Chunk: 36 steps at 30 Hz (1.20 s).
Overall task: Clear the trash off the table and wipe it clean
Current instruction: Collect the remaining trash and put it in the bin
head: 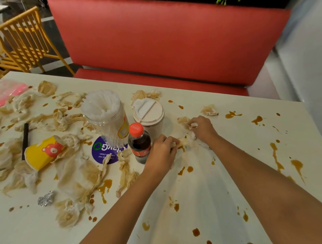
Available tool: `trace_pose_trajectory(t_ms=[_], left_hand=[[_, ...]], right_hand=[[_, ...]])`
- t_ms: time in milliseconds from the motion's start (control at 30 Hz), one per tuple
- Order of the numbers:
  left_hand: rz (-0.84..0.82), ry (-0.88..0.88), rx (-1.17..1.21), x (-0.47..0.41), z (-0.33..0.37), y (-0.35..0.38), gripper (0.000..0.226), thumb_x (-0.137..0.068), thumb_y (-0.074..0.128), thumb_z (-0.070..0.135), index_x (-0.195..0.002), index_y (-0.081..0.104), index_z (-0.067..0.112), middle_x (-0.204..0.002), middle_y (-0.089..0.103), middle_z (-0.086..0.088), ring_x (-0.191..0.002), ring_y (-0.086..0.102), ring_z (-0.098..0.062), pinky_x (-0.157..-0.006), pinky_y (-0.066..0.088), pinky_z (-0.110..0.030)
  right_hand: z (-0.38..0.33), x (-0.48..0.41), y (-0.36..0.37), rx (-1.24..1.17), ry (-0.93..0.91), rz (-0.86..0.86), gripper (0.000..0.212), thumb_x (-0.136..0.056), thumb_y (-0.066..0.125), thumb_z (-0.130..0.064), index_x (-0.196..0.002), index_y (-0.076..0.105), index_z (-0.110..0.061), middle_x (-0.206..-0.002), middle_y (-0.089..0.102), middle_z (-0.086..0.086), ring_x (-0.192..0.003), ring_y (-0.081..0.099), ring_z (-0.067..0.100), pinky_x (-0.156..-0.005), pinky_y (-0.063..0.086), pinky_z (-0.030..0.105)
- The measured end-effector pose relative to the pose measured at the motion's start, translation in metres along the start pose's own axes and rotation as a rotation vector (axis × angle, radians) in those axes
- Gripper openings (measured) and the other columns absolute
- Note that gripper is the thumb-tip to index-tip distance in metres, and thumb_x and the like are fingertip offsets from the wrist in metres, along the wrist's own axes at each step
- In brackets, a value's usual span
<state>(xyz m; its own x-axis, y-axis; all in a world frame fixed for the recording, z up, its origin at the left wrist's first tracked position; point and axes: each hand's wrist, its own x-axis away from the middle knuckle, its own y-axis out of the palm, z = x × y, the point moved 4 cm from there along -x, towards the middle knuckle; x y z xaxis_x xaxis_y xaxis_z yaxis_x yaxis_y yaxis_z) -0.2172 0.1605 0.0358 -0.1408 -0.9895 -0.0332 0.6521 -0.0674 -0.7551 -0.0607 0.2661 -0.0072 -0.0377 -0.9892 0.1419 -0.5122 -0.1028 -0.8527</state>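
Gathering a stained napkin bunch (187, 141) just right of the bottle (139, 142), the left hand (161, 153) pinched its near end and the right hand (203, 128) clutched its far end. Most other napkins (75, 174) littered the tabletop (200, 191) leftward, nearer the left hand.

**Setting.** A red upholstered booth bench (165, 43) is shown, with a tall padded backrest and a seat cushion (156, 81) of the same red. In front of the bench, the far edge of a pale cream worktop (244, 104) is seen. To the left of the bench, a yellow slatted chair (26, 43) is set on a dark floor (56, 40) crossed by a pale stripe. To the right of the bench, a pale grey wall (303, 52) is seen. Above the backrest, a few green leaves (222, 2) are visible. Soft, even light is cast throughout.
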Motion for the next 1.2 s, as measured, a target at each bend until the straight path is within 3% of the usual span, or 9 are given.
trace_pose_trajectory(t_ms=[133,200,267,333,567,767,1000,1100,1200], left_hand=[[-0.024,0.033,-0.016,-0.001,0.009,-0.008,0.021,-0.091,0.056,0.014,-0.111,0.064,0.011,-0.108,0.055,-0.007,-0.098,0.053,-0.022,-0.082,0.041,-0.022],[-0.033,0.051,-0.023,-0.003,0.016,-0.013,0.022,-0.092,0.056,0.014,-0.112,0.063,0.011,-0.108,0.054,-0.007,-0.095,0.053,-0.02,-0.076,0.038,-0.019],[-0.03,0.076,-0.028,-0.005,0.026,-0.017,0.023,-0.092,0.055,0.013,-0.114,0.062,0.011,-0.105,0.053,-0.006,-0.09,0.051,-0.018,-0.071,0.034,-0.016],[-0.016,0.112,-0.007,-0.007,0.037,-0.02,0.022,-0.092,0.055,0.012,-0.112,0.063,0.011,-0.103,0.053,-0.006,-0.084,0.05,-0.016,-0.069,0.033,-0.015],[-0.066,0.358,0.064,-0.006,0.112,-0.004,0.018,-0.089,0.06,0.013,-0.106,0.066,0.014,-0.094,0.051,0.001,-0.088,0.048,-0.012,-0.072,0.028,-0.011],[-0.262,0.583,0.165,0.031,0.195,0.051,0.017,-0.089,0.06,0.016,-0.104,0.066,0.018,-0.095,0.054,0.001,-0.084,0.046,-0.008,-0.07,0.032,-0.005],[-0.579,0.818,0.181,0.12,0.26,0.134,0.017,-0.088,0.06,0.016,-0.104,0.066,0.017,-0.091,0.054,0.001,-0.082,0.047,-0.009,-0.07,0.03,0.001],[-0.688,0.898,0.172,0.158,0.275,0.165,0.016,-0.089,0.06,0.016,-0.104,0.066,0.016,-0.088,0.052,0.002,-0.079,0.045,-0.008,-0.068,0.03,0.001],[-0.764,0.908,0.205,0.193,0.283,0.195,0.015,-0.087,0.06,0.011,-0.101,0.067,0.012,-0.091,0.057,-0.006,-0.079,0.047,-0.009,-0.067,0.032,-0.002]], right_hand=[[-0.006,0.012,-0.039,-0.294,0.012,0.14,0.023,-0.088,0.055,-0.001,-0.106,0.067,-0.009,-0.113,0.058,0.011,-0.106,0.055,0.027,-0.08,0.043,0.023],[-0.009,0.025,-0.063,-0.417,0.021,0.213,0.021,-0.087,0.057,-0.003,-0.103,0.068,-0.012,-0.11,0.059,0.008,-0.095,0.057,0.022,-0.07,0.05,0.019],[-0.011,0.041,-0.087,-0.462,0.009,0.285,0.022,-0.087,0.056,-0.004,-0.104,0.067,-0.013,-0.109,0.06,0.006,-0.087,0.054,0.014,-0.053,0.044,0.004],[-0.007,0.06,-0.111,-0.515,0.017,0.348,0.023,-0.087,0.056,-0.005,-0.105,0.067,-0.014,-0.107,0.059,0.003,-0.087,0.052,0.01,-0.048,0.037,-0.001],[0.048,0.154,-0.175,-0.643,0.17,0.601,0.019,-0.086,0.062,-0.012,-0.1,0.068,-0.022,-0.102,0.063,-0.005,-0.093,0.057,0.008,-0.065,0.044,0.006],[0.112,0.274,-0.195,-0.708,0.375,0.822,0.016,-0.086,0.063,-0.011,-0.094,0.064,-0.025,-0.092,0.061,-0.007,-0.078,0.056,-0.001,-0.052,0.041,0.003],[0.178,0.423,-0.157,-0.7,0.673,1.007,0.017,-0.087,0.061,-0.006,-0.096,0.064,-0.021,-0.101,0.06,0.004,-0.076,0.055,0.001,-0.048,0.04,0.003],[0.199,0.473,-0.129,-0.691,0.778,1.059,0.019,-0.087,0.061,-0.007,-0.095,0.063,-0.024,-0.103,0.06,0.001,-0.088,0.058,0.01,-0.068,0.047,0.013],[0.218,0.513,-0.094,-0.655,0.912,1.072,0.019,-0.087,0.06,-0.009,-0.101,0.063,-0.021,-0.105,0.06,0.004,-0.098,0.055,0.015,-0.083,0.043,0.024]])
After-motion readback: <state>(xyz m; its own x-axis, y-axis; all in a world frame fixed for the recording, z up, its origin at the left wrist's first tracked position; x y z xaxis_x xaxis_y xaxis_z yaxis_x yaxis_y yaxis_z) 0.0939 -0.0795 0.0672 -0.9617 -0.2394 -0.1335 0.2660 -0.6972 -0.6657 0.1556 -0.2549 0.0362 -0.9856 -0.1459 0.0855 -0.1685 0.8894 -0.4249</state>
